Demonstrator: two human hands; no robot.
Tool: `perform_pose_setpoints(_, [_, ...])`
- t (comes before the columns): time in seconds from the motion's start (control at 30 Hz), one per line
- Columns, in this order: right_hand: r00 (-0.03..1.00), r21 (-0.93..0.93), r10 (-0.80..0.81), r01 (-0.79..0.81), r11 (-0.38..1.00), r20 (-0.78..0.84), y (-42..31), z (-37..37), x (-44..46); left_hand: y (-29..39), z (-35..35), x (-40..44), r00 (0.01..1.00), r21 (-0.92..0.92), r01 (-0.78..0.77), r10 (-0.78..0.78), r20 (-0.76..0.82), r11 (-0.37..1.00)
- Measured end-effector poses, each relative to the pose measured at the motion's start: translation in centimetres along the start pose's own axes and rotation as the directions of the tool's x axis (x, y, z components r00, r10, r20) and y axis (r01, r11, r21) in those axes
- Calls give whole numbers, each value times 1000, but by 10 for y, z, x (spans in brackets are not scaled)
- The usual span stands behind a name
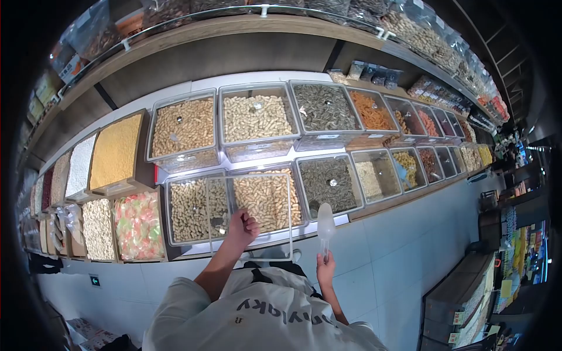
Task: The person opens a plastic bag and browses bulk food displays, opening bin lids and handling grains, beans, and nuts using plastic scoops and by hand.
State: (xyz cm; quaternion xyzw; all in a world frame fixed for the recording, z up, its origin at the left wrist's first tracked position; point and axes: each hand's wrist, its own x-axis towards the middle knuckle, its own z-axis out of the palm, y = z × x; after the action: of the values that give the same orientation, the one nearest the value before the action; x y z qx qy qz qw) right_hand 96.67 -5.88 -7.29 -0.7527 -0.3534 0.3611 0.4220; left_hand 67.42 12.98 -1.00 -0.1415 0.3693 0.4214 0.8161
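My left hand (243, 227) is closed near the middle of a clear, square bin lid (291, 219), apparently gripping it there; the grip point is hidden by my fingers. The lid sits askew, overlapping the lower bin of peanuts (266, 199) and the neighbouring bin of small-looking peanuts (190, 205). In my right hand (325, 268) is a translucent plastic scoop (326, 222), held by its handle with the bowl upward. The scoop's bowl is in front of the lower bin of dark sunflower seeds (328, 190), and I see nothing in it.
Upper bins hold peanuts (184, 126) and sunflower seeds (322, 105). Wrapped sweets (139, 225) and yellow grain (117, 149) are at the left. More covered bins continue right. A wooden shelf (234, 26) with bagged goods runs above; tiled floor (386, 251) lies right.
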Motion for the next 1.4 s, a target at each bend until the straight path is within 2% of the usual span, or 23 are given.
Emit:
perform_pose_setpoints(0.07, [992,80,-12,22,997,-127,15,-28,9,-6,1,48,998,-14,45,-45,-39,999])
perform_pose_setpoints(0.1, [991,87,-15,27,996,-134,17,-44,11,-10,8,62,993,-40,85,-88,-83,996])
perform_pose_setpoints(0.13, [986,146,43,-19,989,-163,18,-62,11,-17,28,65,985,22,52,-48,-165,998])
perform_pose_setpoints(0.17, [978,209,100,-61,976,-184,20,-77,12,-21,33,76,986,29,45,-40,-159,999])
perform_pose_setpoints(0.23, [968,203,104,-57,977,-230,33,-106,15,-22,35,115,987,-5,38,-38,-155,999])
perform_pose_setpoints(0.3, [955,188,115,-64,980,-274,44,-129,14,-25,36,143,985,42,14,-7,-174,999])
perform_pose_setpoints(0.4, [920,283,219,-126,951,-324,45,-158,11,-25,27,180,937,35,-57,66,-344,998])
perform_pose_setpoints(0.57, [907,280,224,-124,952,-358,75,-193,16,-27,22,193,937,-2,-97,91,-338,995])
perform_pose_setpoints(0.63, [906,261,211,-118,958,-366,84,-206,19,-30,27,194,923,77,-158,175,-344,984])
perform_pose_setpoints(0.73, [916,239,233,-158,958,-326,87,-222,25,-32,22,203,922,103,-184,208,-327,978])
perform_pose_setpoints(0.8, [928,126,177,-143,982,-328,85,-232,34,-35,14,215,909,137,-248,280,-308,959])
perform_pose_setpoints(0.83, [928,127,183,-149,981,-323,80,-232,40,-37,9,220,894,170,-308,346,-283,936])
perform_pose_setpoints(0.87, [922,182,187,-130,975,-340,76,-233,46,-36,1,222,892,171,-307,346,-290,936])
perform_pose_setpoints(0.9, [914,236,189,-107,966,-358,74,-236,50,-36,-1,217,915,153,-303,332,-228,941])
perform_pose_setpoints(0.97, [918,232,200,-123,965,-343,82,-237,59,-44,-1,212,934,132,-301,320,-157,944])
perform_pose_setpoints(1.03, [918,232,211,-136,963,-335,82,-236,70,-74,38,169,894,143,-398,418,-163,906])
perform_pose_setpoints(1.07, [922,241,211,-135,961,-325,73,-235,73,-87,48,160,895,147,-394,415,-162,907])
perform_pose_setpoints(1.13, [918,250,235,-158,955,-319,65,-228,76,-111,56,151,938,391,-346,324,122,853])
perform_pose_setpoints(1.17, [921,296,251,-160,942,-299,66,-225,78,-122,60,160,944,400,-328,310,110,856])
perform_pose_setpoints(1.23, [920,338,266,-162,927,-289,65,-222,75,-139,85,192,925,496,-238,40,377,835])
perform_pose_setpoints(1.27, [922,322,260,-163,933,-286,64,-219,74,-151,107,205,926,497,-230,30,377,837])
perform_pose_setpoints(1.33, [934,266,233,-159,951,-273,67,-221,70,-179,152,231,967,463,-32,-90,238,886])
perform_pose_setpoints(1.4, [923,243,249,-180,953,-293,59,-223,63,-204,174,267,977,396,16,-98,190,918])
